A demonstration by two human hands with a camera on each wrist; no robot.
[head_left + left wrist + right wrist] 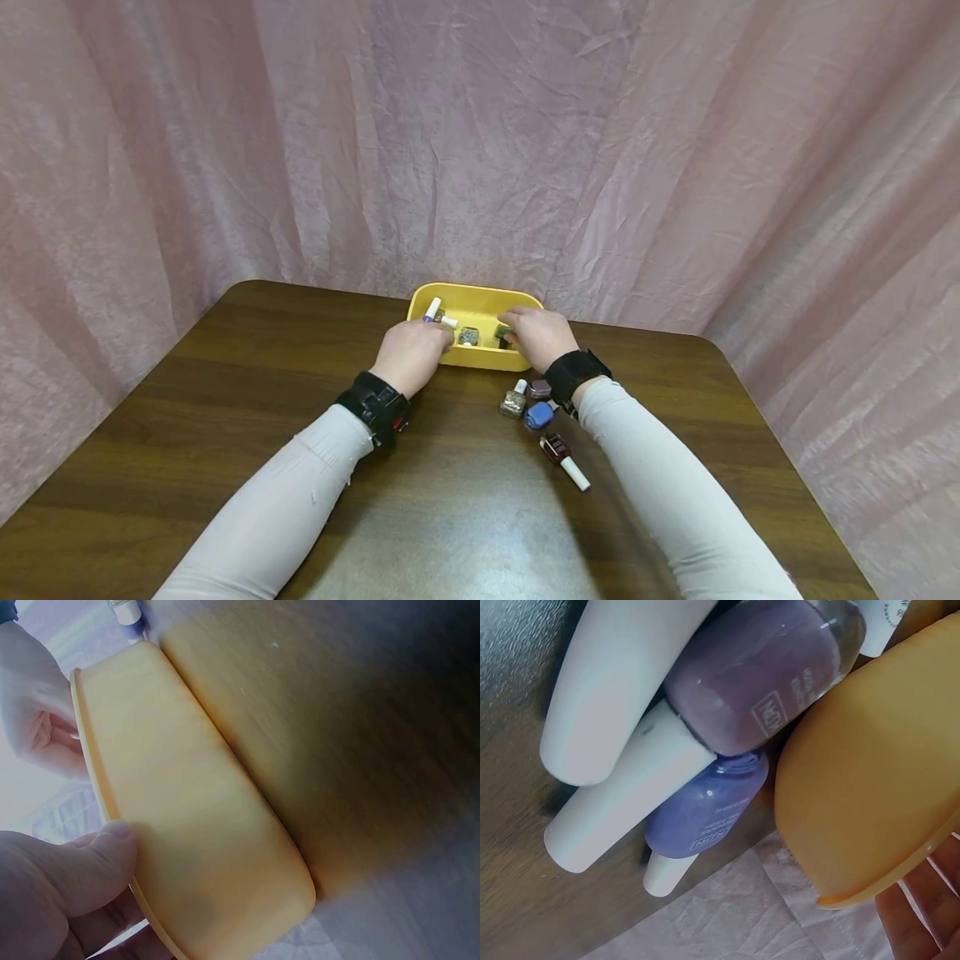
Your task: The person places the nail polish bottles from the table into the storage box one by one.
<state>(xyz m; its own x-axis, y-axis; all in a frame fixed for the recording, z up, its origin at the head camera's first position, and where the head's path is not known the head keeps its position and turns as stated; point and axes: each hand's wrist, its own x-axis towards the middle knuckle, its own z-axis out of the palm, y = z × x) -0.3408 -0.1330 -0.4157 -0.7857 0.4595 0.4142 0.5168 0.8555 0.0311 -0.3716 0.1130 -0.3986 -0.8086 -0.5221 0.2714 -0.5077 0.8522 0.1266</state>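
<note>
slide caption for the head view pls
Left hand grips a yellow tray, right hand over its other end, nail polish bottles nearby.

"What hangs at twelve o'clock?"
"A pinkish, sheeny curtain (480, 142), its folds sweeping from nine round to three."
"And in front of it?"
"A brown wood-grain table (225, 408), far corners rounded, pale glare (461, 533) at six."

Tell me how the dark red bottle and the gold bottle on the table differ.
The dark red bottle looks dark, while the gold bottle looks pale and glittery. In the head view, the dark red bottle's cap points away from the yellow bin; the gold bottle's points toward it. The gold bottle is also nearer the bin than the dark red bottle. Both have white caps and are outside the bin.
</note>
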